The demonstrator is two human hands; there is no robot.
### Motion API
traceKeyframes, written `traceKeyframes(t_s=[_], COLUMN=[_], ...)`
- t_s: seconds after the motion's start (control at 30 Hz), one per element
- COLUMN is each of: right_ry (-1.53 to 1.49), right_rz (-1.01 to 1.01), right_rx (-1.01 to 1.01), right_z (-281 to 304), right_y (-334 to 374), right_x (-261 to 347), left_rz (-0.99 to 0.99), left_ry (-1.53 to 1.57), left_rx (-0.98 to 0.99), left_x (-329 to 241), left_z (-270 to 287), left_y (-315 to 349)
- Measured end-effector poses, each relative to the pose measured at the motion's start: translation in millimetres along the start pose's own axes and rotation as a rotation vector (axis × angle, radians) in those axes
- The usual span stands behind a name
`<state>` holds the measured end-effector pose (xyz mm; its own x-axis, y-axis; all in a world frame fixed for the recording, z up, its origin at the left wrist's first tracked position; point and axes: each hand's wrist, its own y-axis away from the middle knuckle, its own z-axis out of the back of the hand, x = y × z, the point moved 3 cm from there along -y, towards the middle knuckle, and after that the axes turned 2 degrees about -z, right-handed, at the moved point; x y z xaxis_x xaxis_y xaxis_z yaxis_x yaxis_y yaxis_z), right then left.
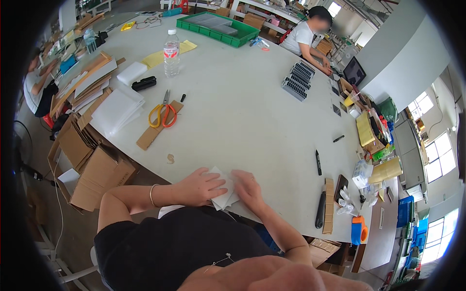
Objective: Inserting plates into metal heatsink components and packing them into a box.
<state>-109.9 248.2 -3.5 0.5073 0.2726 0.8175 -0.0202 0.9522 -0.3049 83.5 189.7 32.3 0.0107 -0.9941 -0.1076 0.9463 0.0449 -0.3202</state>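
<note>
At the near edge of the table lies a small stack of thin white sheets (pixel 222 200), fanned a little at the corners. My left hand (pixel 201 186) rests flat on the stack with its fingers spread. On the other side, my right hand (pixel 248 190) curves along the right edge of the sheets, fingers bent and apart. Whether the sheets are paper or thin foam I cannot tell. Scissors (pixel 164 112) with orange and yellow handles lie on a cardboard strip (pixel 148 138) to the far left of my hands.
A water bottle (pixel 171 54) stands at the back left, near a green tray (pixel 218 30). White plastic sheets (pixel 115 112) lie at the left edge. To the right are a marker (pixel 318 163), a black-handled tool (pixel 320 210) and a tape dispenser (pixel 359 230). Another person (pixel 306 41) works beyond grey trays (pixel 298 80).
</note>
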Motion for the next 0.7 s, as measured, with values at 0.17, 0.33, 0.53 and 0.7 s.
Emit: traceKeyframes(t_s=[0.17,0.33,0.53,0.7], right_ry=[-0.285,-0.329,-0.517,-0.458], right_rz=[-0.030,-0.027,-0.186,-0.232], right_rx=[-0.096,-0.120,-0.328,-0.382], right_z=[6.9,-2.2,-15.8,-21.0], right_y=[0.7,0.1,-12.8,-22.8], right_x=[6.1,2.1,-12.8,-6.6], left_rz=[0.074,0.114,0.220,0.354], left_ry=[0.101,0.076,0.122,0.376], left_rx=[0.021,-0.073,-0.342,-0.448], left_x=[23.8,44.1,54.2,63.3], left_z=[5.8,7.0,19.3,9.4], left_y=[-29.9,-49.2,-57.1,-48.4])
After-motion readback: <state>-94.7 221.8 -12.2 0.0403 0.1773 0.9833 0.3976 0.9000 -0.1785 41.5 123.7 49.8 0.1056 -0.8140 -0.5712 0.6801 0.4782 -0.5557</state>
